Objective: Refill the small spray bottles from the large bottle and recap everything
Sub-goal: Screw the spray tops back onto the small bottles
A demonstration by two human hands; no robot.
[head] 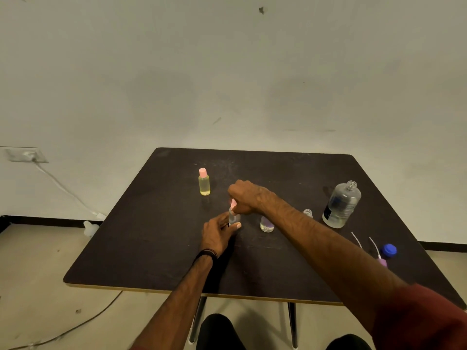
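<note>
Dark square table [156, 248] w/ pale edge trim, set vs a plain off-white wall [227, 72]; beige floor, a cable [63, 190] running down from a wall socket at left. Small clear spray bottle [234, 219] stands upright near table centre; left hand [218, 236] grips its body, fingers curled round it. Right hand [246, 198] pinches the pink cap [233, 204] on the bottle's neck, prob. seated but blur hides the join. Pink-capped yellow bottle [204, 182] behind, apart. Uncapped bottle [267, 224] just right, partly behind the forearm. Large clear bottle [341, 205], open top, leaning, at right; blue cap [389, 250] & two sprayer tops w/ dip tubes nearer the front-right edge.
</note>
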